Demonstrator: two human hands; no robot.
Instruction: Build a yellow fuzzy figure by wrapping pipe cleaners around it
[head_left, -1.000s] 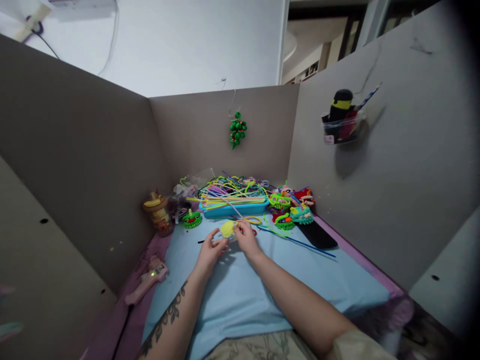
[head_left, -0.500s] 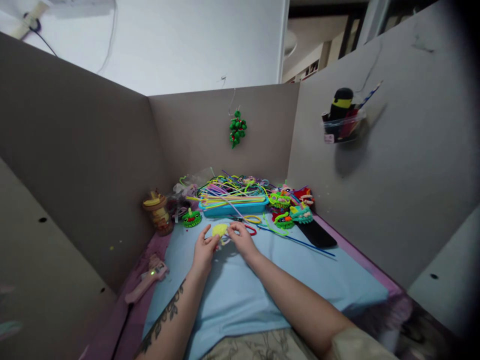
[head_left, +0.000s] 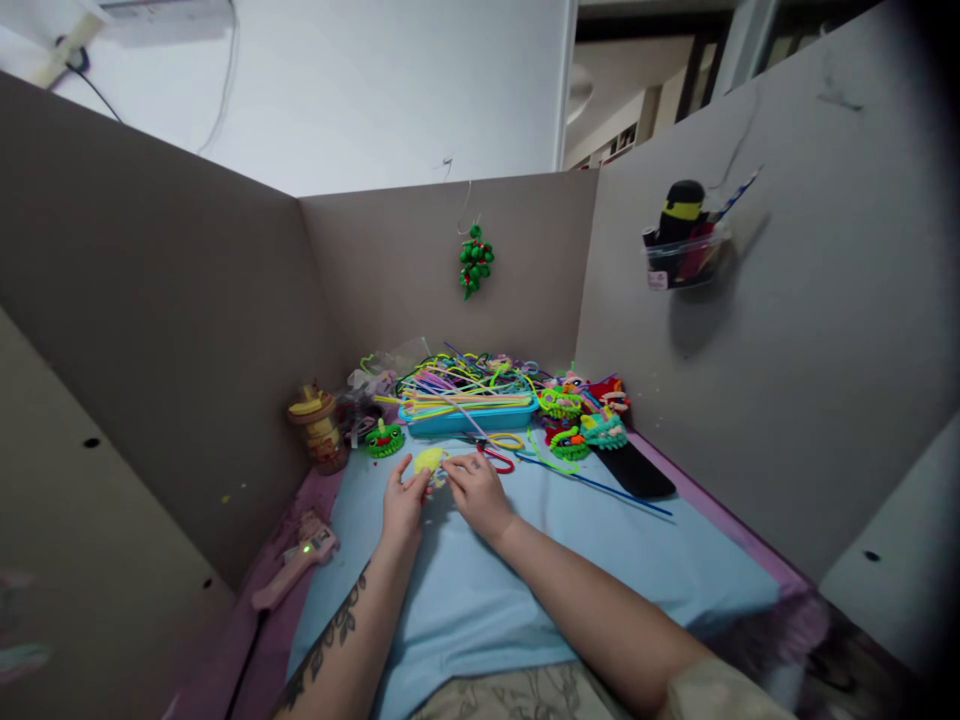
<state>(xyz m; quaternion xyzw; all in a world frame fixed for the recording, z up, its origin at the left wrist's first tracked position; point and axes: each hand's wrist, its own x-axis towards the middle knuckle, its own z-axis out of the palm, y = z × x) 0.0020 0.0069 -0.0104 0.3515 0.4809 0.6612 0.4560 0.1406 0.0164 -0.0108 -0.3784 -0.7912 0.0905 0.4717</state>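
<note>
At seven o'clock from the blue plastic tray, the left hand gripped a rounded, fuzzy yellow piece, the right hand pinching its edge, its body apparently formed, handwork seemingly unfinished.

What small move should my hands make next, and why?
Perhaps adjust the right edge of the yellow, rounded, fuzzy-looking piece with your bare right hand: its fingers are at that edge, while your bare left hand holds the opposite side.
</note>
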